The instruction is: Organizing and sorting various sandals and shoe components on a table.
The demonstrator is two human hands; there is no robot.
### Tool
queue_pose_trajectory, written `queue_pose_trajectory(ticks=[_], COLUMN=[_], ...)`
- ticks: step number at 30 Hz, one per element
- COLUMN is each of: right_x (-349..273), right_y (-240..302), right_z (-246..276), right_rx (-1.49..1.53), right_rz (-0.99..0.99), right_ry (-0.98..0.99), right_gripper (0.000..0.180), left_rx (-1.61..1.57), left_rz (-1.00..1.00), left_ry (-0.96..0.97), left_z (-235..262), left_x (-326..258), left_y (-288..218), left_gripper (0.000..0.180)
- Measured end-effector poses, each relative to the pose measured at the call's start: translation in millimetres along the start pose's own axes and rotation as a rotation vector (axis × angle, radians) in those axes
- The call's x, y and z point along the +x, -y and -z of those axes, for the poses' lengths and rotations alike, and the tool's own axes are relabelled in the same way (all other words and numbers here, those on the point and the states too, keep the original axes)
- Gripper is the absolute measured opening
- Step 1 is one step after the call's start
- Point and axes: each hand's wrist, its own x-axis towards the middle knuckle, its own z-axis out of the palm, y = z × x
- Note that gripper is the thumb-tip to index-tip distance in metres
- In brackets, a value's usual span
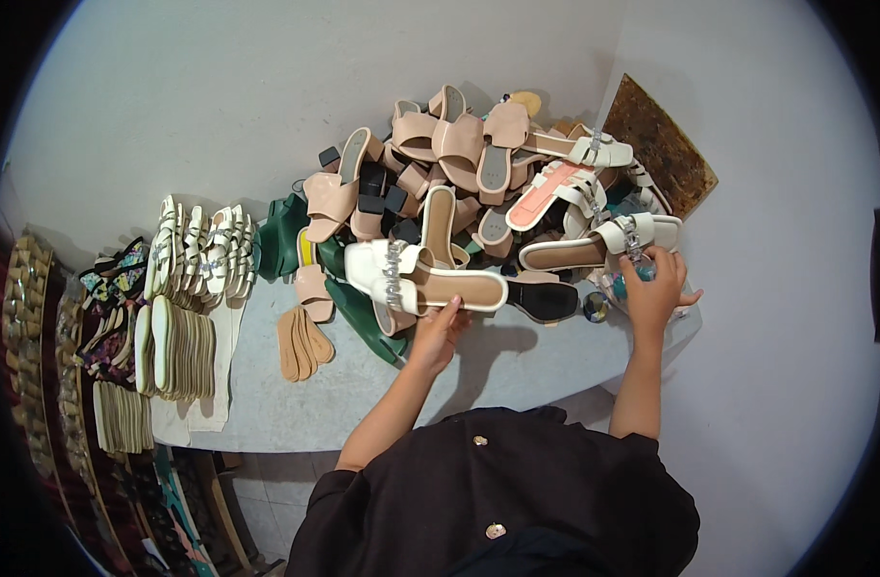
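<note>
My left hand (442, 338) is closed on a white slide sandal (464, 290) with a tan insole and a jewelled band, thumb on the insole near the heel. The sandal is raised over the table's front part, its toe to the left. At the right end of the heap, my right hand (653, 288) has its fingers bent at the jewelled strap of a second white sandal (567, 254). Part of that grip is hidden. Beside this hand lie teal and clear items (617, 285), too small to make out.
Pink heeled mules (457, 144) are piled against the wall. Green shoes (363, 317), loose tan insoles (303, 344) and a black-soled shoe (545, 296) lie on the grey table (276, 413). White strappy uppers (209, 250) and stacked soles (182, 351) stand left; a brown board (659, 144) leans back right.
</note>
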Motion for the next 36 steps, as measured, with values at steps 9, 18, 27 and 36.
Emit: queue_pose_trajectory(ticks=[9, 18, 27, 36], right_x=[-42, -93, -118, -148], right_y=[-30, -2, 17, 38], right_z=[-13, -52, -78, -94], right_rx=[0.087, -0.019, 0.015, 0.099], right_rz=[-0.144, -0.114, -0.032, -0.024], right_ry=[0.116, 0.423, 0.528, 0.881], right_gripper=[0.026, 0.029, 0.03, 0.044], left_rx=[1.096, 1.893, 1.839, 1.761], left_rz=[-0.405, -0.512, -0.62, -0.518], left_ry=[0.194, 0.065, 0.028, -0.157], left_z=[2, 55, 63, 47], left_x=[-22, -34, -38, -42], left_y=[7, -26, -3, 35], left_gripper=[0.06, 0.115, 0.097, 0.106])
